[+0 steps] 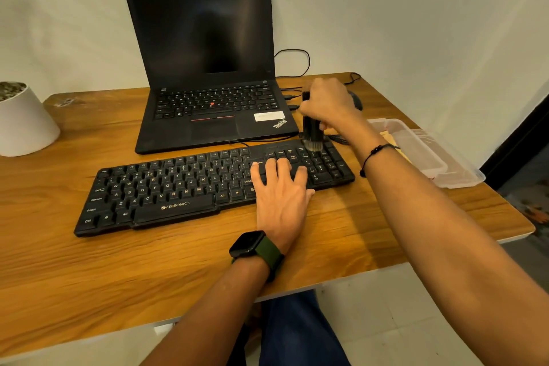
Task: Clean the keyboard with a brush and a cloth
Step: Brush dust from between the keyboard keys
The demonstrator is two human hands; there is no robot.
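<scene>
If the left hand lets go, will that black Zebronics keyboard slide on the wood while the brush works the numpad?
Probably somewhat. The flat black plastic keyboard looks thin and light, and the wooden tabletop looks smooth. The left hand presses its right end while the right hand holds the black brush at the numpad, so brushing could likely swing it.

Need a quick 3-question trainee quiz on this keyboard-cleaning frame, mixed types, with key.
1. True or false: the right hand holds the black brush upright, bristles down at the number-pad end of the black Zebronics keyboard.
2. Where does the left hand rest? A) on the open black laptop B) flat on the keyboard's right part C) on the white plant pot
3. Fill in: the clear plastic container sits at the wooden table's ____ edge.

Key: 1 true; 2 B; 3 right.
</scene>
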